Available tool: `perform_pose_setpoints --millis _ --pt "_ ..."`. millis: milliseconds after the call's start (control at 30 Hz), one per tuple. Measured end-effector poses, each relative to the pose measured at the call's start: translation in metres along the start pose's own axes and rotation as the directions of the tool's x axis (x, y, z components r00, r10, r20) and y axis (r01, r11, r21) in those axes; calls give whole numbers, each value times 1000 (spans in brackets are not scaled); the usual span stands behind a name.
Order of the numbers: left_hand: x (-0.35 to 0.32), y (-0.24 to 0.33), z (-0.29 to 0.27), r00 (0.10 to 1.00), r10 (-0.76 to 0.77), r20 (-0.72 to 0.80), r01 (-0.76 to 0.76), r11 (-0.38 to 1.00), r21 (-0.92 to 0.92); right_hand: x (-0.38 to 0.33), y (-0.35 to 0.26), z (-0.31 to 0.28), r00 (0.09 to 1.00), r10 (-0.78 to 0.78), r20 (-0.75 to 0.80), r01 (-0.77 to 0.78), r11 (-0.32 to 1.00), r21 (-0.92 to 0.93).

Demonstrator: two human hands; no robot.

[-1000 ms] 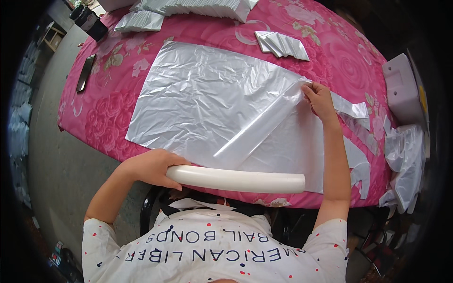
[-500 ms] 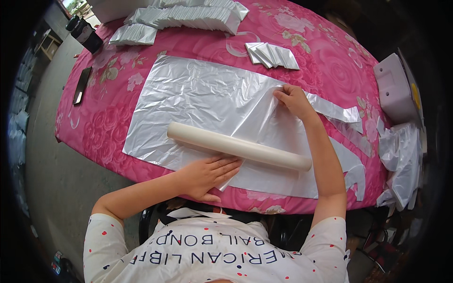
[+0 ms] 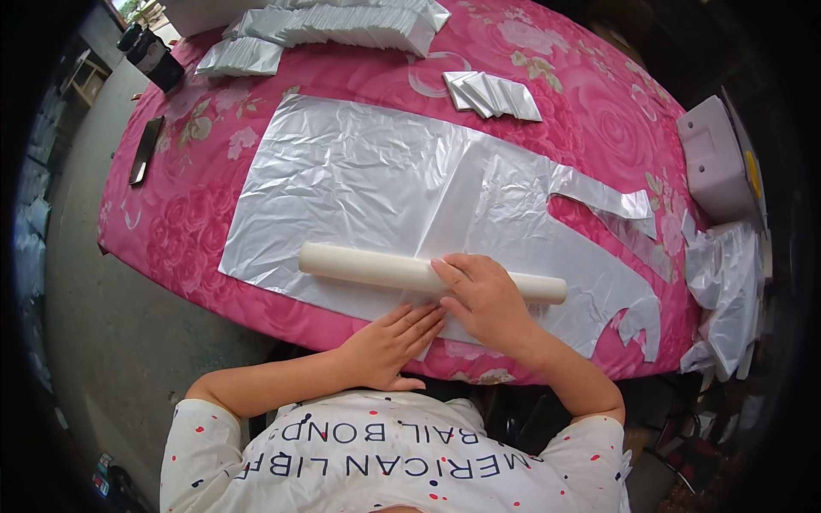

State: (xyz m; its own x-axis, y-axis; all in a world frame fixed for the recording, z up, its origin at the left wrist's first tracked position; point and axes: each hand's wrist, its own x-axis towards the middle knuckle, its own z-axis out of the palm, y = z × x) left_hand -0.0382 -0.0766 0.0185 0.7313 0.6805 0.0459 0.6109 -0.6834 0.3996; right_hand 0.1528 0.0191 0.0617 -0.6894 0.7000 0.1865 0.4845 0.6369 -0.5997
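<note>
A white plastic bag (image 3: 342,179) with handle straps at its right end lies spread and wrinkled, with a crease and a folded flap near its middle. Across its near half rests a smooth white roller, or tube (image 3: 363,262). My left hand (image 3: 389,342) lies flat with fingers extended, its fingertips on the plastic just in front of the tube. My right hand (image 3: 487,299) is over the tube right of its middle, fingers bent across it and thumb on the near side, close to my left fingertips. Its palm hides part of the tube.
Rows of folded white plastic packets (image 3: 333,32) stand at the far left, with a smaller fanned stack (image 3: 492,95) nearer. A dark strip-shaped object (image 3: 146,150) and a black bottle (image 3: 154,58) are left. A pale bin (image 3: 717,158) and loose plastic (image 3: 725,274) sit right.
My right hand has let go of the plastic's far edge and come down toward me onto the tube. The lifted plastic now lies flat. My left hand has shifted slightly right.
</note>
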Motion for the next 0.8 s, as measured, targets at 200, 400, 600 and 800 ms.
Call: perform_pose_setpoints --millis 200,400,600,800 --pt "-1 1 3 999 2 45 -5 998 55 -10 43 -19 987 105 -119 -132 959 -250" --pt "2 -24 -9 977 203 66 -200 979 -41 -27 108 -59 884 202 -421 -372 849 -374" --pt "8 -15 -6 983 138 122 -136 990 -26 -36 39 -35 982 107 -157 -130 982 -137" --pt "5 11 10 992 57 114 -65 996 67 -31 17 -9 994 -108 1 106 980 -170"
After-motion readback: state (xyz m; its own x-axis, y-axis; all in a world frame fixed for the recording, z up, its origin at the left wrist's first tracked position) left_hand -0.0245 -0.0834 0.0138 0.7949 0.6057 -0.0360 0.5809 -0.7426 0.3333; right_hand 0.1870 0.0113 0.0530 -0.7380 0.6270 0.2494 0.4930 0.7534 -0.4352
